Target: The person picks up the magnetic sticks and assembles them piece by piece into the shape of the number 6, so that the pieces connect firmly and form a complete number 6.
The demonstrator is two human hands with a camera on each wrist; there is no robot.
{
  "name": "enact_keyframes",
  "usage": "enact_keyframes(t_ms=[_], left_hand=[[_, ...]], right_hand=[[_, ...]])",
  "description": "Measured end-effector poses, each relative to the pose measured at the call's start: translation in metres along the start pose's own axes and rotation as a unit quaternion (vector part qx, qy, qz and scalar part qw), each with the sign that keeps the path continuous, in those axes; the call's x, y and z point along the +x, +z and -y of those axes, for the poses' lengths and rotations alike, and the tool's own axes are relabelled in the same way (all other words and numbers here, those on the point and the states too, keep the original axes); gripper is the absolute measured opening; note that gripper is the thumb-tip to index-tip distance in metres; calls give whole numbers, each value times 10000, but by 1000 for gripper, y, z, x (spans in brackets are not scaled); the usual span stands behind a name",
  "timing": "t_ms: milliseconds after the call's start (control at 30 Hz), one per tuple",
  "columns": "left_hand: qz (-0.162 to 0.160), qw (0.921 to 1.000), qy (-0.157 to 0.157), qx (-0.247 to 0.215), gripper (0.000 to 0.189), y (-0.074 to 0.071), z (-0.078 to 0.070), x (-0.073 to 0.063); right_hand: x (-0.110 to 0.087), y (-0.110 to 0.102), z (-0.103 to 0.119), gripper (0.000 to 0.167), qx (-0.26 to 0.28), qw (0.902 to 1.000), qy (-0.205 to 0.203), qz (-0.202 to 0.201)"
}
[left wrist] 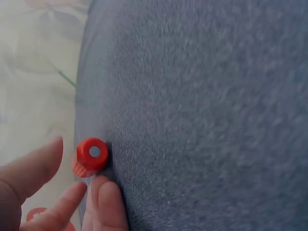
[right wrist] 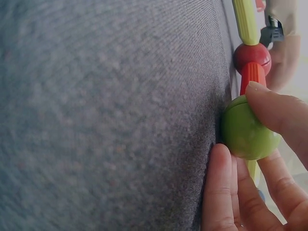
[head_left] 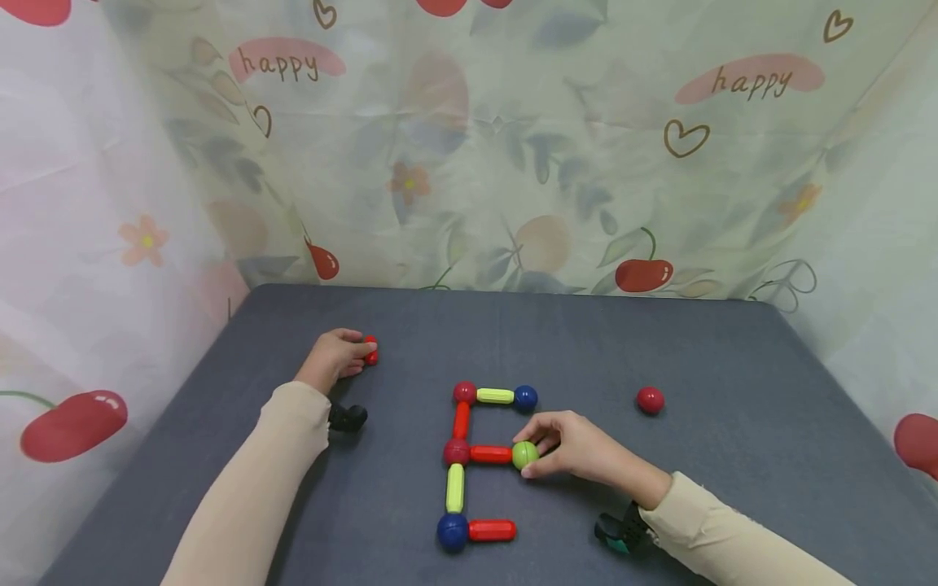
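Note:
My right hand pinches a green magnetic ball between thumb and fingers. In the right wrist view the thumb lies on the green ball, with the fingers around its other side. The ball meets the end of a red magnetic rod in a figure of rods and balls on the table. Toward the table's far left, my left hand is at a loose red rod. The left wrist view shows that rod's metal tip, the thumb apart from the rod and the other fingers close against it.
The figure also includes red balls, blue balls, yellow-green rods and a lower red rod. A loose red ball sits on the right of the grey table. A patterned curtain hangs behind it.

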State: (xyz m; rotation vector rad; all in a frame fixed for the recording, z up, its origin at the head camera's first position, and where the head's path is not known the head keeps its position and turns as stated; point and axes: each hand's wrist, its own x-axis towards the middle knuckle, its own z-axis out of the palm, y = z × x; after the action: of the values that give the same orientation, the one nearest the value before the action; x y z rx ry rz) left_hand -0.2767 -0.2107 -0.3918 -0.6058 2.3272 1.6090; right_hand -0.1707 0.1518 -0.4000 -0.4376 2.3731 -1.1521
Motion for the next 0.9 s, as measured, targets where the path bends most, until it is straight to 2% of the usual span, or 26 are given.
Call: enact_keyframes(t_ms=[267, 500, 733, 900], left_hand=[[-42, 9981, -66, 611, 53, 2, -3, 8], [-65, 9982, -11, 595, 52, 1, -3, 5], [302, 9979, 450, 349, 54, 3, 0, -10], [779, 9912, 1069, -32, 55, 13, -5, -33]], right_hand=[[2, 0, -2, 35, -34, 10000, -38, 24], [1, 0, -1, 35, -51, 10000, -44, 22], [1, 0, 0, 35, -90, 9999, -74, 0], [1, 0, 0, 35, -61, 10000, -76, -2]])
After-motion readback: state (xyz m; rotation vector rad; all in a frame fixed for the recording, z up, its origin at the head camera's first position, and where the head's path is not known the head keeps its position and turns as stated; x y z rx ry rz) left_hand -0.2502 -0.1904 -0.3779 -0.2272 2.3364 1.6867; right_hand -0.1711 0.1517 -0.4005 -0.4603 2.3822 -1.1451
